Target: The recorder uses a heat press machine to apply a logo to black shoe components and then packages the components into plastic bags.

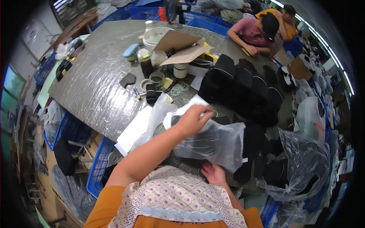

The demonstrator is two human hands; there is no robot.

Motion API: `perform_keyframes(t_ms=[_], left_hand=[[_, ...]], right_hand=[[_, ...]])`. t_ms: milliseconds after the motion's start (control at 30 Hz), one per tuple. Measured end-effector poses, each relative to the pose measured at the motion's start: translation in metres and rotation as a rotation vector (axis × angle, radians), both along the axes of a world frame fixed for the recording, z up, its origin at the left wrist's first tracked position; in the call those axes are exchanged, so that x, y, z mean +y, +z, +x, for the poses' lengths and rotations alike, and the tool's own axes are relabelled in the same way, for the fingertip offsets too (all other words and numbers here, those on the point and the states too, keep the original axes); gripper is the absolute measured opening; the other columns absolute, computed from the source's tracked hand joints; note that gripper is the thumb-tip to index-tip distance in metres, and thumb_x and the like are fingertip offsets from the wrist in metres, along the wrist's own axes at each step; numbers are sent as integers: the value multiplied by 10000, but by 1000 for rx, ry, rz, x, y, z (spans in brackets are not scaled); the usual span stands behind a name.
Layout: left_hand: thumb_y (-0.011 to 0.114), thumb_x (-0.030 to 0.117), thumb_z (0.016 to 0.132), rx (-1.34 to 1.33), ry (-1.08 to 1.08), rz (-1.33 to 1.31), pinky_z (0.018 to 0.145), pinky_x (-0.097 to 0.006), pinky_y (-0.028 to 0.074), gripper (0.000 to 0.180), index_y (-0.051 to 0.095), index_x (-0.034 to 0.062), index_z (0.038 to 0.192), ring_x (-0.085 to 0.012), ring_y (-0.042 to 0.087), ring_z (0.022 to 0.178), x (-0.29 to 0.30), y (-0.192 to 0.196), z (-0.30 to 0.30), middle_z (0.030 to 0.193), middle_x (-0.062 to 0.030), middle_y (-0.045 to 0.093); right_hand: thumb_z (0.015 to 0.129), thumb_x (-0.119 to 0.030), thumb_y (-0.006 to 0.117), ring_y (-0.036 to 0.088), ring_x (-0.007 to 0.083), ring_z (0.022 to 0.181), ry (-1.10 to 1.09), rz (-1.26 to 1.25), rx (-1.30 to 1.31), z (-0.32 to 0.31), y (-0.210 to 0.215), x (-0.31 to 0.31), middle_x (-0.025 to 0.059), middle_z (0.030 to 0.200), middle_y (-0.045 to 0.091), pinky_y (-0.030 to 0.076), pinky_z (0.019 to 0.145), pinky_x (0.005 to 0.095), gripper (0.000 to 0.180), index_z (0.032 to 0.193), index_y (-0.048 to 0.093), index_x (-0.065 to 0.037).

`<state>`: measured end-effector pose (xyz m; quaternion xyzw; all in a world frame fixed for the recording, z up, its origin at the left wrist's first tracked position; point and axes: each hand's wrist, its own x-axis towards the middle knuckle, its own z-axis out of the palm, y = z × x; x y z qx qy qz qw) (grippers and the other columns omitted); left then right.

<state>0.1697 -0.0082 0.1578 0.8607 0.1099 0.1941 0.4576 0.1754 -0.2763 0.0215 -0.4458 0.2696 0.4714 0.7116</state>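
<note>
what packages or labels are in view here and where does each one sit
Clear plastic bag: between left hand and right hand, a dark item inside.
Cardboard box: table centre, brown, flaps open.
White bucket: behind the box, round.
Large clear bag: right edge, dark goods inside.

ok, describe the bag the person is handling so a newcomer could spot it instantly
Start at the big grey table and come to its near edge, just in front of the person's chest. There lies a clear plastic bag with something black inside, the left hand pinching its top and the right hand under it. The neighbouring black stacks are unbagged.
</note>
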Motion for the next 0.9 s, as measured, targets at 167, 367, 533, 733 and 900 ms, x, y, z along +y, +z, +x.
perform_keyframes(t_ms=[167, 367, 533, 733, 900], left_hand=[[665, 140, 735, 184, -207, 191, 899, -383, 404, 281, 592, 33, 985, -302, 502, 1049, -20, -100, -63, 1110, -140, 550], [677, 20, 651, 177, -197, 223, 1000, -405, 344, 377, 602, 40, 1019, -333, 382, 1218, -20, -119, -71, 1277, -134, 459], [628, -2, 670, 202, -168, 361, 998, -407, 346, 331, 615, 39, 997, -327, 394, 1211, -19, -118, -69, 1253, -131, 484], [568, 22, 697, 216, -55, 484, 967, -414, 365, 269, 621, 37, 960, -313, 433, 1168, -24, -117, -73, 1228, -128, 509], [619, 86, 704, 264, 25, 543, 930, -403, 388, 275, 609, 23, 972, -324, 481, 1095, -31, -105, -69, 1161, -169, 540]], right_hand=[[832, -88, 542, 534, 146, 850, -258, -346, -560, 15, -19, -45, 54, 924, 469, 463, 672, 321, 247, 1038, 407, -99], [714, -200, 708, 534, 300, 972, 352, -1044, -1312, 97, 9, -38, 173, 1035, 570, 434, 816, 364, 540, 1166, 483, -9], [732, -162, 688, 572, 217, 676, 438, -751, -1097, 112, -6, -45, 129, 845, 604, 460, 627, 339, 269, 908, 562, -3], [727, -147, 686, 565, 207, 631, 331, -942, -1260, 91, -5, -50, 94, 637, 574, 457, 613, 346, 205, 807, 566, -2], [705, -106, 660, 576, 296, 827, 640, -858, -1397, 86, 30, -39, 129, 846, 637, 459, 741, 369, 130, 723, 575, -9]])
